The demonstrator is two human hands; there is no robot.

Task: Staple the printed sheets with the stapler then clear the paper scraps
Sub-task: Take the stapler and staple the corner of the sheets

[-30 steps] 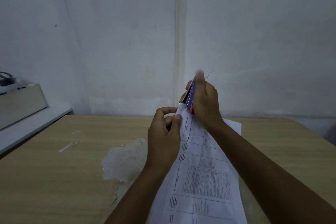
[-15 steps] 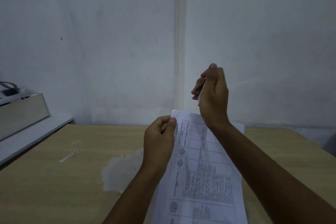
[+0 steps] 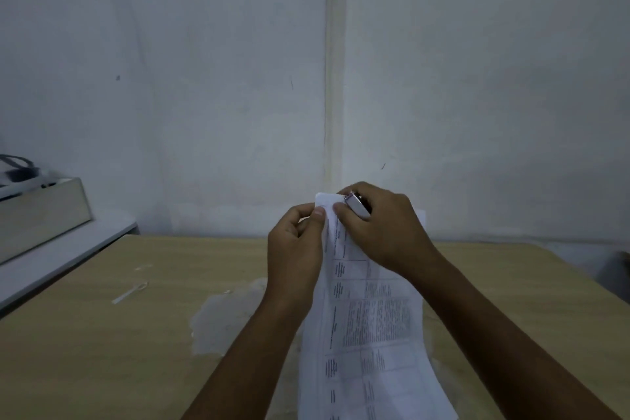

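Note:
The printed sheets [image 3: 371, 327], white with table-like print, are held up above the wooden table [image 3: 102, 344]. My left hand [image 3: 296, 249] pinches their top left edge. My right hand [image 3: 385, 228] grips a small stapler [image 3: 356, 204], its silver body showing, right at the sheets' top corner, with the thumb pressed on the paper. A thin white paper scrap [image 3: 129, 291] lies on the table to the left, and a smaller one [image 3: 143, 267] sits just beyond it.
A pale worn patch [image 3: 221, 320] marks the tabletop under my left forearm. At the far left stands a grey box [image 3: 41, 211] on a white ledge [image 3: 68, 259]. A plain wall [image 3: 238, 78] rises directly behind the table.
My right hand, raised clear of the paper half a second ago, has come back down to the sheets' top corner with the stapler. The left hand keeps its pinch on the sheets.

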